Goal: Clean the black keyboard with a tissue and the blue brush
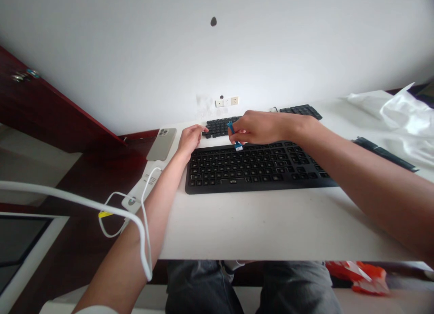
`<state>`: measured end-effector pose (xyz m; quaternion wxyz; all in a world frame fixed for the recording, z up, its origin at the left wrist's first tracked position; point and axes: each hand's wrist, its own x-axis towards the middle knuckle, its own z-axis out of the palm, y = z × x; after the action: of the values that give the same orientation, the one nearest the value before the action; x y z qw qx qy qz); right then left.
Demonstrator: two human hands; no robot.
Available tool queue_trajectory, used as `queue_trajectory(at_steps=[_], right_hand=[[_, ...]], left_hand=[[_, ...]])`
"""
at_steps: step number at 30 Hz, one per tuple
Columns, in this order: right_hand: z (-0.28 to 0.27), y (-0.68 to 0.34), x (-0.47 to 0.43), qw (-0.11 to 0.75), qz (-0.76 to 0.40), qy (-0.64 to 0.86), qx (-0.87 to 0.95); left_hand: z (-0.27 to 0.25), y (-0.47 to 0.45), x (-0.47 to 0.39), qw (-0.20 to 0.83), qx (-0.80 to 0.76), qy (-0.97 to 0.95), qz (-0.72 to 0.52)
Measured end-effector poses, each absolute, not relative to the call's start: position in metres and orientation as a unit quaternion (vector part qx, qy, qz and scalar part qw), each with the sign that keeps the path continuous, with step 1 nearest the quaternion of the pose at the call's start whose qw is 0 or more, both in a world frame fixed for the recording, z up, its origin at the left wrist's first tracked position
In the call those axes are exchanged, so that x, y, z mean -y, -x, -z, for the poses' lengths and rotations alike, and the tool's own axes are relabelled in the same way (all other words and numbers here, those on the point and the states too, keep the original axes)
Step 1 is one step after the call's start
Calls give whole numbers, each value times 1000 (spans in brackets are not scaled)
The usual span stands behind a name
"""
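From my remote seat, I see the wearer's two slender arms, the left forearm (154, 201) and right forearm (352, 169) bare down to the left hand (190, 140) and right hand (256, 127). A white sleeve edge (96, 310) curves around the left arm. The jeans (293, 289) are dark grey, creased denim, looking paler on the right leg.

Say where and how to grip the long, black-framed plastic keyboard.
Probably the narrow left end of the keyboard, from the left, thumb on top: it lies flat, that short edge shows near the left hand, while the right forearm hides the right end.
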<state>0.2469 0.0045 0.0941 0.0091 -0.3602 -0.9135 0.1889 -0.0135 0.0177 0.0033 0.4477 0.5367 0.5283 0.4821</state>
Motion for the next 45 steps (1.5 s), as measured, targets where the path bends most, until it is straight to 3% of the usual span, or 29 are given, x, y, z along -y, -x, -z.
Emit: queue_trajectory(at_steps=[45], right_hand=[[-94,-245,-2,15,-185,354,916]], left_hand=[[-3,14,-17,444,-528,-541,-481]])
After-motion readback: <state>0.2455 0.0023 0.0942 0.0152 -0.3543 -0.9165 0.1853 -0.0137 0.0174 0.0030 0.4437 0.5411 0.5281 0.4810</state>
